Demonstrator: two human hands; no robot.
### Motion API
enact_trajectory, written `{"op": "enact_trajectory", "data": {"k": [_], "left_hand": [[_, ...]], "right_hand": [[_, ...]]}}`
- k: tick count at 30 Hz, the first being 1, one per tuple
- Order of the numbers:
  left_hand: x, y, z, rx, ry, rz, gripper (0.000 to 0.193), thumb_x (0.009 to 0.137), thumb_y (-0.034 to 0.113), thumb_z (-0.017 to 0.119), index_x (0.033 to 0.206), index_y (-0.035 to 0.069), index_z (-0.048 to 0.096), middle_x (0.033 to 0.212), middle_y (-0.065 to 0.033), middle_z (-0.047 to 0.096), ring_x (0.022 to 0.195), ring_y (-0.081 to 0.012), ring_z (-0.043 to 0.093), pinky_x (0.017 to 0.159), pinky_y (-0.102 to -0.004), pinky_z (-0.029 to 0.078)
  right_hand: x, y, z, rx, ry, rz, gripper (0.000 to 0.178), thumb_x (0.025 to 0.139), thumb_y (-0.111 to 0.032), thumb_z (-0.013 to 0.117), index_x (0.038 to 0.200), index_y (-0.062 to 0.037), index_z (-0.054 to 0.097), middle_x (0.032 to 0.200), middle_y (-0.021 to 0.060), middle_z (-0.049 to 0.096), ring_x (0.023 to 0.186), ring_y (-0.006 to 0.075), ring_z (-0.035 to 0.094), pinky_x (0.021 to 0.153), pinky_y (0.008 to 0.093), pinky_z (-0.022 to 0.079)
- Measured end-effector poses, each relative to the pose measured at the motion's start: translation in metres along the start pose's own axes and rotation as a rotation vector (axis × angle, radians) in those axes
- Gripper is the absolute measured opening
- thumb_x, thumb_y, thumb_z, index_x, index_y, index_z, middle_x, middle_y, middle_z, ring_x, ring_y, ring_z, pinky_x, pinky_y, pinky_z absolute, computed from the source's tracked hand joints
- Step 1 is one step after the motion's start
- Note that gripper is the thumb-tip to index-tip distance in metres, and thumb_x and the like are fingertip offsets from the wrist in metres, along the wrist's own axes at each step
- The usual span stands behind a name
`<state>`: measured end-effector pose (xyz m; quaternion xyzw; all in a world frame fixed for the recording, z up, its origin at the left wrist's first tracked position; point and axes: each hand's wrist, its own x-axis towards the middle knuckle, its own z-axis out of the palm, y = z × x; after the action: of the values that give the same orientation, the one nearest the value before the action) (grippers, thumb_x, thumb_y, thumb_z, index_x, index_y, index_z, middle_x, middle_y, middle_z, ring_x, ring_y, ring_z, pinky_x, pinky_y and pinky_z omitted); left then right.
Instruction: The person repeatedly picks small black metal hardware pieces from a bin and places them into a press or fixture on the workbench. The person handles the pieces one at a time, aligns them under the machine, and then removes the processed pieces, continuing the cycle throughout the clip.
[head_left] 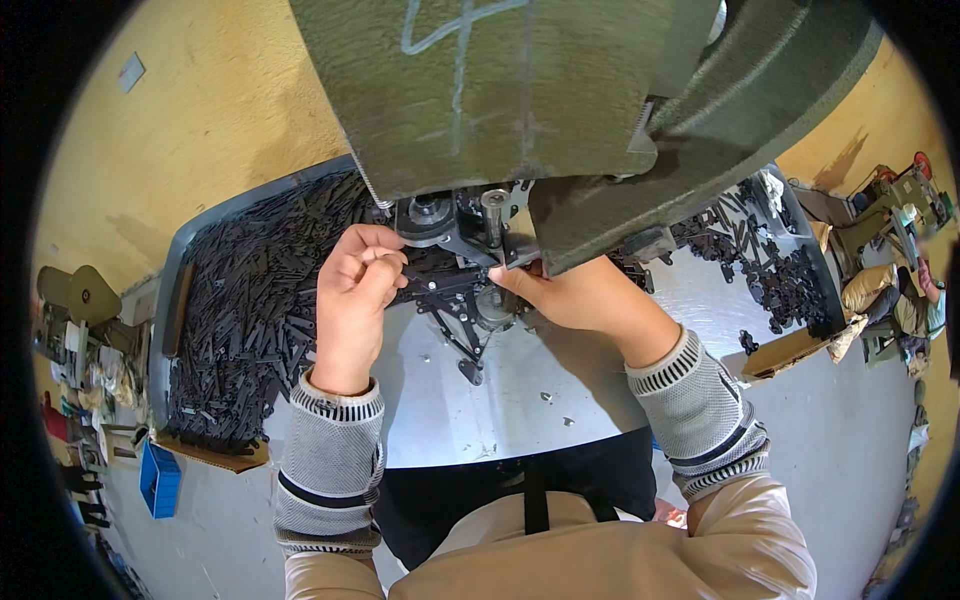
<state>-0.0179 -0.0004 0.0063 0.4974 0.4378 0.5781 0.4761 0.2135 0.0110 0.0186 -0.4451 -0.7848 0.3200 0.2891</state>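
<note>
A black metal linkage (pixel 458 312) of flat bars joined by bright rivets lies under the tooling of a big green machine (pixel 480 110). My left hand (pixel 358 285) is closed, thumb and curled fingers pinching at the linkage's left end. On the other side, my right hand (pixel 590 300) reaches in beneath the machine head. Its thumb presses beside the upright metal punch (pixel 493 215), its fingers are bent, and what they grip is hidden by the machine. A round black tool holder (pixel 424 222) sits just above my left fingertips.
Loose black flat bars (pixel 260 290) heap in a tray at left. Small black parts (pixel 790 270) pile at right near a cardboard edge (pixel 785 352). Several tiny rivets (pixel 546 397) dot the grey metal table (pixel 440 425). A blue crate (pixel 159 480) stands on the floor; another person (pixel 932 300) sits far right.
</note>
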Motion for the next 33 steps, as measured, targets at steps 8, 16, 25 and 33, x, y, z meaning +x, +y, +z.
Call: {"op": "enact_trajectory", "data": {"k": [8,16,25,33], "left_hand": [[0.000,-0.007,0.007,0.001,-0.049,-0.053,0.012,0.085,-0.001,0.054,0.096,0.002,0.055,0.074,0.0018,0.055,0.063,-0.0046,0.048,0.060,-0.0189,0.042],[0.002,-0.008,0.005,0.094,-0.104,-0.165,0.015,0.082,0.000,0.055,0.097,-0.002,0.055,0.071,0.0001,0.057,0.062,-0.0058,0.051,0.058,-0.0197,0.042],[0.013,-0.007,-0.029,0.695,0.021,0.096,0.009,0.080,-0.001,0.063,0.089,-0.004,0.062,0.074,-0.0062,0.061,0.064,-0.0124,0.059,0.058,-0.0243,0.046],[0.013,-0.009,-0.017,0.972,-0.226,0.161,0.016,0.072,0.000,0.073,0.087,0.001,0.068,0.084,-0.0106,0.061,0.078,-0.0248,0.062,0.070,-0.0324,0.050]], "right_hand": [[0.004,0.026,-0.002,-0.158,0.319,-0.318,0.016,0.088,-0.013,0.060,0.101,-0.0041,0.061,0.100,0.0118,0.064,0.095,0.0271,0.061,0.081,0.0346,0.048],[0.013,0.069,-0.009,-0.195,0.461,-0.392,0.027,0.082,-0.005,0.066,0.108,-0.0029,0.060,0.106,0.0122,0.064,0.098,0.0276,0.061,0.084,0.0354,0.048],[0.015,0.061,0.011,-0.339,0.437,-0.264,0.021,0.091,-0.020,0.055,0.109,-0.0090,0.060,0.114,0.0124,0.059,0.110,0.0308,0.051,0.097,0.0410,0.038],[0.011,0.064,0.000,-0.641,0.396,-0.296,0.022,0.084,-0.013,0.058,0.106,-0.0077,0.062,0.105,0.0125,0.064,0.101,0.0331,0.058,0.088,0.0418,0.046]]}}
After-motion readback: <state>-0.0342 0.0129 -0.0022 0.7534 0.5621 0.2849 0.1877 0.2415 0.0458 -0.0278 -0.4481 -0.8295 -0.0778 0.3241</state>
